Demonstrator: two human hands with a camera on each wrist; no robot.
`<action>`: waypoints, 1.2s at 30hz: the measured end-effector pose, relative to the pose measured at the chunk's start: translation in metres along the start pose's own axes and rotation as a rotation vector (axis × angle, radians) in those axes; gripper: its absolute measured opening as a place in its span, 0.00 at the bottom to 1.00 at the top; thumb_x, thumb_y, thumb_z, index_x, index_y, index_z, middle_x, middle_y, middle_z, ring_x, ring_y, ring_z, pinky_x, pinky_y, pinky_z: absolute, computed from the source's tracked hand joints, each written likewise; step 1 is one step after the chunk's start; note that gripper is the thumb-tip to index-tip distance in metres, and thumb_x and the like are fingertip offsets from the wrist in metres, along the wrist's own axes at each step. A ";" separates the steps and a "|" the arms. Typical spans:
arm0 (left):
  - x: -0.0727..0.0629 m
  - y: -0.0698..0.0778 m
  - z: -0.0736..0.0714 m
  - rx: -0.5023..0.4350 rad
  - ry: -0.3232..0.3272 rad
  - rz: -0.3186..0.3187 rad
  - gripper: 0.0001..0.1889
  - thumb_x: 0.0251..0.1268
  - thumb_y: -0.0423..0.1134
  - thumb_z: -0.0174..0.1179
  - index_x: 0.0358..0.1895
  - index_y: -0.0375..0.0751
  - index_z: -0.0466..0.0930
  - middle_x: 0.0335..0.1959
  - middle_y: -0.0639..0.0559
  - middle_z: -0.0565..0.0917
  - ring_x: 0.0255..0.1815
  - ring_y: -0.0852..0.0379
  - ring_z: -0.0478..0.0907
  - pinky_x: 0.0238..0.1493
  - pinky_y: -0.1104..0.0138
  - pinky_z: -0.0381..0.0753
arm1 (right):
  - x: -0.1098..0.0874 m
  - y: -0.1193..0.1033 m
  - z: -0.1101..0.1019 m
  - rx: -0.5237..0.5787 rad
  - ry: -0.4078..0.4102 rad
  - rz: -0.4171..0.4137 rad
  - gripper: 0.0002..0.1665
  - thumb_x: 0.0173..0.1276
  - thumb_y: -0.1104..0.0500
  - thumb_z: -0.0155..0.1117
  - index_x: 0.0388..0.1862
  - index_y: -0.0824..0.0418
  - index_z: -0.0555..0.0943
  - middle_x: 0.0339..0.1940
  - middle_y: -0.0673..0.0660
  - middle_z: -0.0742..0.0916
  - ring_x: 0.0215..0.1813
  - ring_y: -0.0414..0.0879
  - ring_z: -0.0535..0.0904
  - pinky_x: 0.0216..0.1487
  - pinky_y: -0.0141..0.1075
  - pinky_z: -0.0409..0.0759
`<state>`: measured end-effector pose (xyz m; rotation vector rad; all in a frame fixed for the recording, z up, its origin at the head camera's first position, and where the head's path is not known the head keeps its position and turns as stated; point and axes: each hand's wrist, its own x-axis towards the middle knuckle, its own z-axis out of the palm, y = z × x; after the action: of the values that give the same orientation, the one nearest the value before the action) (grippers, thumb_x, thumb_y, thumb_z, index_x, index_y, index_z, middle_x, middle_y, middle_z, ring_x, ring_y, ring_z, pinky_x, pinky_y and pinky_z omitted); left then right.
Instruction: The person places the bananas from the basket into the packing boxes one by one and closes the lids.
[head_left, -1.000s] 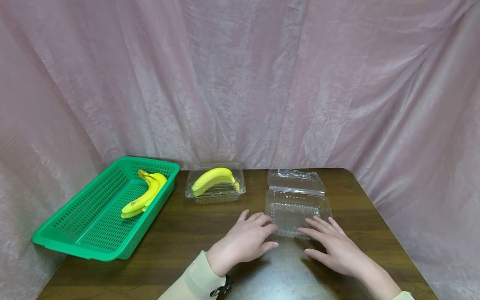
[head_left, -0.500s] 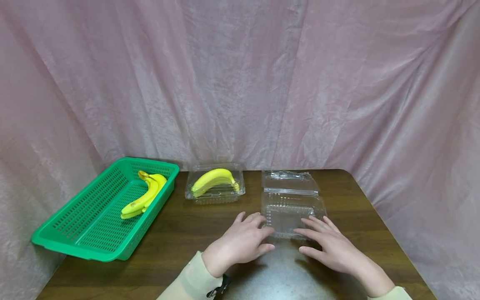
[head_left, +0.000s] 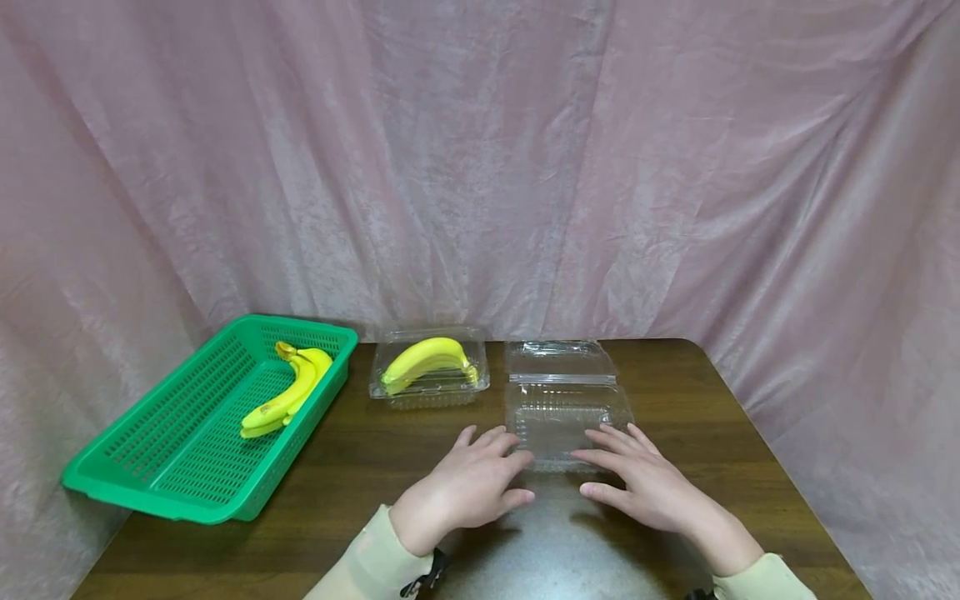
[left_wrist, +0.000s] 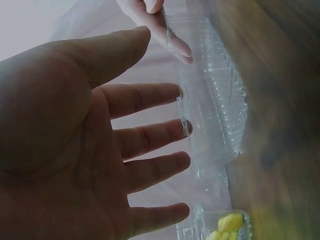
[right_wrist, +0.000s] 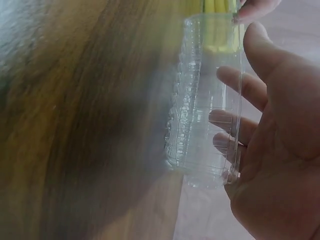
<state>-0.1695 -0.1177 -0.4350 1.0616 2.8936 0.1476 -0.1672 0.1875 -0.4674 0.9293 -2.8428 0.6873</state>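
An unfolded clear plastic clamshell box point(head_left: 558, 417) lies on the table, its lid point(head_left: 558, 360) folded back toward the curtain. My left hand point(head_left: 468, 482) has its fingers spread at the box's near left corner; in the left wrist view the fingertips point(left_wrist: 181, 161) meet the rim. At the near right side is my right hand point(head_left: 645, 483), with fingers extended over the rim and thumb apart. Seen from the right wrist, its fingers point(right_wrist: 242, 87) show through the clear wall. Neither hand curls round the box.
Left of the box, a second clear clamshell point(head_left: 480, 385) holds a yellow banana point(head_left: 427, 360). A green plastic basket point(head_left: 251, 500) with bananas point(head_left: 296, 396) inside stands at the left of the wooden table point(head_left: 720, 450). A pink curtain point(head_left: 480, 167) hangs behind.
The open clamshell box has slid to the left along the table, and both hands have moved left with it. The basket and the second clamshell have stayed in place.
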 end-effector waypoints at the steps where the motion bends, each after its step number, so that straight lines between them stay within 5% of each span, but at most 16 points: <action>1: -0.001 -0.001 0.000 0.000 -0.001 -0.003 0.28 0.82 0.62 0.63 0.75 0.56 0.81 0.77 0.52 0.78 0.83 0.44 0.68 0.79 0.36 0.66 | 0.002 0.000 0.001 0.006 -0.003 0.000 0.30 0.81 0.38 0.68 0.74 0.50 0.86 0.80 0.61 0.80 0.84 0.66 0.67 0.84 0.67 0.50; 10: -0.005 -0.010 0.001 -0.004 -0.011 -0.022 0.30 0.83 0.62 0.62 0.78 0.53 0.79 0.78 0.50 0.77 0.84 0.42 0.67 0.80 0.36 0.65 | 0.008 0.007 0.002 0.136 0.043 0.159 0.43 0.83 0.40 0.67 0.88 0.55 0.69 0.90 0.61 0.66 0.89 0.70 0.54 0.81 0.74 0.55; 18: -0.006 -0.015 0.004 -0.033 -0.030 -0.036 0.31 0.84 0.62 0.61 0.80 0.52 0.77 0.82 0.48 0.73 0.86 0.42 0.64 0.81 0.36 0.62 | 0.010 0.019 0.003 0.087 0.001 0.277 0.54 0.84 0.36 0.64 0.93 0.61 0.54 0.93 0.66 0.53 0.90 0.71 0.48 0.81 0.74 0.52; 25: -0.005 -0.015 0.005 -0.030 -0.013 -0.037 0.32 0.84 0.61 0.61 0.81 0.51 0.76 0.83 0.47 0.73 0.86 0.43 0.64 0.81 0.36 0.62 | 0.014 0.026 -0.002 0.089 -0.041 0.289 0.59 0.82 0.28 0.60 0.93 0.62 0.53 0.93 0.67 0.50 0.89 0.74 0.49 0.76 0.78 0.60; 36: -0.009 -0.018 0.004 -0.055 -0.021 -0.039 0.32 0.85 0.60 0.61 0.82 0.50 0.75 0.84 0.48 0.71 0.87 0.41 0.63 0.81 0.35 0.60 | 0.013 0.038 -0.005 0.142 -0.044 0.280 0.60 0.83 0.33 0.64 0.92 0.67 0.48 0.93 0.66 0.49 0.89 0.72 0.49 0.79 0.74 0.59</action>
<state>-0.1742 -0.1366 -0.4412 0.9918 2.8718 0.2114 -0.2001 0.2097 -0.4756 0.5698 -3.0293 0.9164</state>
